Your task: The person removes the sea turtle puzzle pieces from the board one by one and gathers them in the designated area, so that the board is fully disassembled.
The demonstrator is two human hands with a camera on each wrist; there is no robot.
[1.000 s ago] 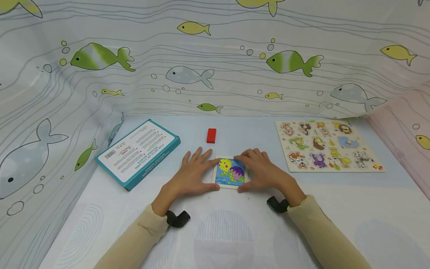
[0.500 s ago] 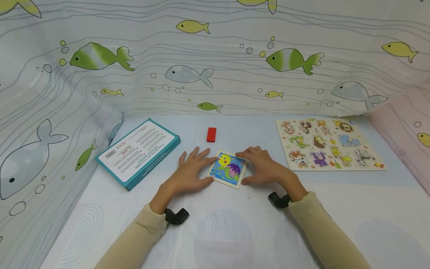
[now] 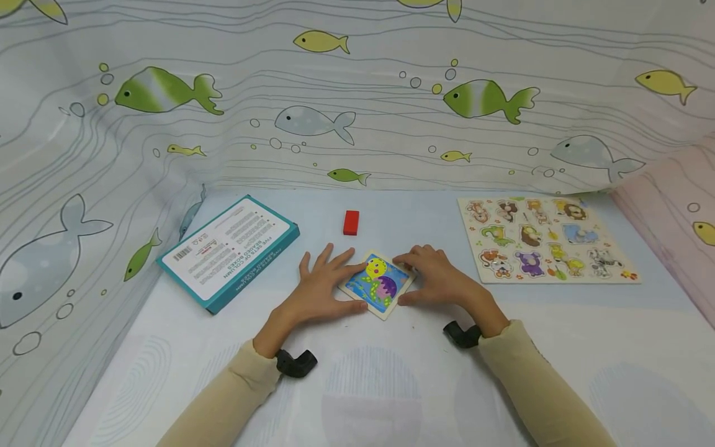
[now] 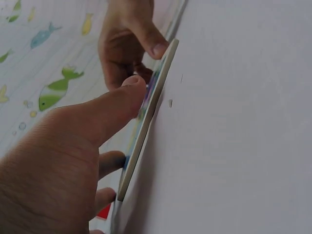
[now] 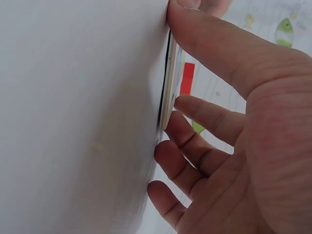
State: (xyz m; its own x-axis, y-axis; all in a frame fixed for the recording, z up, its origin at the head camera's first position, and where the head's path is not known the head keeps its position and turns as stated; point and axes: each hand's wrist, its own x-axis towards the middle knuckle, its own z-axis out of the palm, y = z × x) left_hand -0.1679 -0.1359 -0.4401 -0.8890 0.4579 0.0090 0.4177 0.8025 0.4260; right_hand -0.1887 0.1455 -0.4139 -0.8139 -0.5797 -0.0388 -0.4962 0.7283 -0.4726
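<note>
A square turtle picture board (image 3: pixel 383 284) with a cream rim lies turned cornerwise on the table, one corner towards the person. My left hand (image 3: pixel 318 290) spans its left corner; the index finger and thumb touch it while the other fingers spread out straight. In the left wrist view the left thumb (image 4: pixel 124 105) rests on the board's face by the thin edge (image 4: pixel 146 131). At the right corner my right hand (image 3: pixel 441 279) holds the board between thumb and bent fingers. The right wrist view shows the right thumb (image 5: pixel 219 41) at one end of its edge.
Behind the board lies a red block (image 3: pixel 350 223). A teal and white flat box (image 3: pixel 229 253) is at the left. An animal puzzle board (image 3: pixel 547 242) lies at the right. Fish-patterned sheets (image 3: pixel 385 68) stand behind and along the sides.
The turtle picture board has turned from square-on to cornerwise. The left hand drew back slightly, then moved in again; the right hand stayed beside the board. The other things have not moved.
</note>
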